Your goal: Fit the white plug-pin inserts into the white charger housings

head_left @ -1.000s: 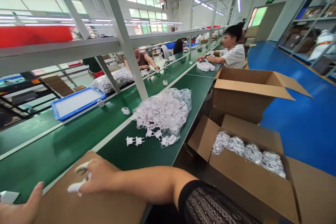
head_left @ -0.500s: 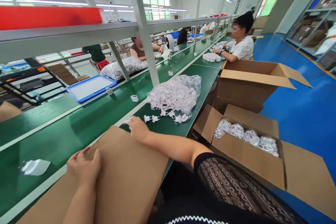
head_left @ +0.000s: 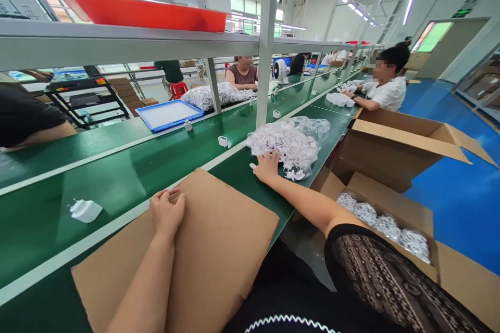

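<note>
My left hand (head_left: 167,212) is on the far edge of a flat brown cardboard sheet (head_left: 222,229), its fingers curled at the edge. The sheet lies slanted on the green bench in front of me. My right hand (head_left: 267,167) reaches forward with fingers spread, at the near edge of a pile of white plug adapters (head_left: 287,140) in a clear plastic bag. Something white shows at its thumb side; I cannot tell whether it is a plug or a finger cover. A few loose plugs (head_left: 294,174) lie right of that hand.
On the green belt (head_left: 128,192) lie a white charger (head_left: 86,210) and several smaller white pieces. A metal post (head_left: 267,62) rises beyond the sheet. At right stand open cartons (head_left: 390,140), one holding bagged white parts (head_left: 386,226). A co-worker (head_left: 385,83) sits further along.
My right hand has moved from the cardboard's far corner forward to the plug pile, over where loose plugs lay. My left hand stays on the cardboard. The view has shifted left.
</note>
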Demonstrator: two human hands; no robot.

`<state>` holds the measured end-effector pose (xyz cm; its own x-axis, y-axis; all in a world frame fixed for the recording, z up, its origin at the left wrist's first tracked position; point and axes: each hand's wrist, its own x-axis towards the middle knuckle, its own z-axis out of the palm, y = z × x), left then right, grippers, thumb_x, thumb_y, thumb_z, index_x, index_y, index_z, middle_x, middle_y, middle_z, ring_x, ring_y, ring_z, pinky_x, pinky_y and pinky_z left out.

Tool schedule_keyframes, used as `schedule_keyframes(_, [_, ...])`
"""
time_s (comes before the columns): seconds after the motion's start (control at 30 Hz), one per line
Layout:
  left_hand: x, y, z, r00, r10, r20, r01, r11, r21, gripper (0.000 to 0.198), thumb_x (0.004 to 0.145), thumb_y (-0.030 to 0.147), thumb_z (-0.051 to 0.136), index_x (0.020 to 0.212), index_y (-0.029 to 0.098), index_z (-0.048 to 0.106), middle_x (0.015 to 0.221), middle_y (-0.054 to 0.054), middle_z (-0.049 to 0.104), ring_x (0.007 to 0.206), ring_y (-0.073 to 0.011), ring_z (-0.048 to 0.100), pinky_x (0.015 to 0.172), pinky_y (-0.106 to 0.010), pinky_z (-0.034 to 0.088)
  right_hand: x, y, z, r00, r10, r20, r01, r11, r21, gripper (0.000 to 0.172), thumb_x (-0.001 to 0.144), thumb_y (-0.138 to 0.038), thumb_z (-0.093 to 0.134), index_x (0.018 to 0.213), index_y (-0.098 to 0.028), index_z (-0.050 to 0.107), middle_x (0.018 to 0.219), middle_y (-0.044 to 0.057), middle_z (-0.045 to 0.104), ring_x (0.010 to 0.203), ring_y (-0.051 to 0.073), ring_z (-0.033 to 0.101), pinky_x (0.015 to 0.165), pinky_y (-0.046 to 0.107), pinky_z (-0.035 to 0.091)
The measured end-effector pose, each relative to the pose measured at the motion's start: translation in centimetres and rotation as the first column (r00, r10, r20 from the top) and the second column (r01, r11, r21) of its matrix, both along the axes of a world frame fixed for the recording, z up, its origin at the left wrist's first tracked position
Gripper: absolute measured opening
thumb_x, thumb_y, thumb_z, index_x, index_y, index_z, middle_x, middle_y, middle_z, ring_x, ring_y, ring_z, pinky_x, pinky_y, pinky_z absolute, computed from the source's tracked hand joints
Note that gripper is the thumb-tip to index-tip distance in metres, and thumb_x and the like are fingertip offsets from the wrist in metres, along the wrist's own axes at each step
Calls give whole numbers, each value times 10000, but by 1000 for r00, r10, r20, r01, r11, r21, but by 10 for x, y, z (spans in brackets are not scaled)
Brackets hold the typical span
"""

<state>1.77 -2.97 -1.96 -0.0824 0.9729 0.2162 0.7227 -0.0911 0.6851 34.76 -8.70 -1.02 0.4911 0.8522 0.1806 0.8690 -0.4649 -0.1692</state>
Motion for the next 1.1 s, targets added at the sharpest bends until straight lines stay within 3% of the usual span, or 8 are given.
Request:
schedule_keyframes(0.17, [-1, 0, -1, 1000, 9, -16, -9, 1000, -2, 273, 814, 338, 573, 1033, 226, 692, 1235, -107, 498, 1227, -318, 511, 1138, -502, 377, 31, 13, 14, 995, -92, 30, 94, 995, -42, 457, 895, -233, 507, 1345, -188, 571, 1552, 197, 325, 1485, 477, 108, 1109, 722, 79])
schedule_keyframes(0.4, [-3, 4, -11, 1000, -9, 11, 9, 1000, 16, 250, 825, 338, 588, 1030, 241, 693, 1243, -94, 483, 1237, -296, 510, 1154, -475, 362, 73, 21, 21, 992, -105, 73, 114, 985, -132, 624, 869, -456, 571, 1439, -220, 480, 1588, 167, 266, 1464, 510, 103, 1099, 688, 164])
schedule_keyframes(0.53, [-4, 3, -12, 999, -14, 38, 14, 1000, 4, 249, 835, 335, 587, 1036, 236, 694, 1259, -93, 478, 1232, -291, 516, 1165, -468, 352, 85, 32, 22, 993, -67, 92, 83, 981, -176, 667, 863, -497, 574, 1458, -215, 467, 1567, 175, 309, 1438, 482, 195, 1104, 643, 194])
schedule_keyframes(0.73, [-3, 3, -9, 999, -14, 34, 14, 1000, -5, 248, 833, 314, 589, 1039, 227, 697, 1261, -105, 485, 1233, -303, 512, 1148, -480, 370, 68, 19, 16, 986, 62, 157, -35, 985, -171, 515, 889, -375, 551, 1375, -206, 565, 1527, 170, 374, 1388, 446, 275, 1112, 617, 152])
schedule_keyframes(0.93, [-3, 1, -6, 1000, 0, 10, 1, 1000, -17, 237, 827, 286, 593, 1036, 236, 694, 1264, -100, 507, 1255, -320, 500, 1162, -527, 343, 50, -4, 13, 944, 265, 198, -228, 954, -193, 452, 890, -317, 558, 1319, -186, 613, 1443, 183, 449, 1264, 379, 385, 1046, 500, 287])
schedule_keyframes(1.1, [-3, 0, -7, 1000, 2, 29, -1, 1000, -16, 232, 828, 289, 600, 1035, 238, 693, 1283, -101, 485, 1227, -315, 522, 1152, -522, 368, 39, -10, 19, 894, 407, 186, -370, 906, -205, 396, 880, -312, 606, 1245, -171, 665, 1407, 186, 463, 1254, 380, 392, 1004, 438, 353])
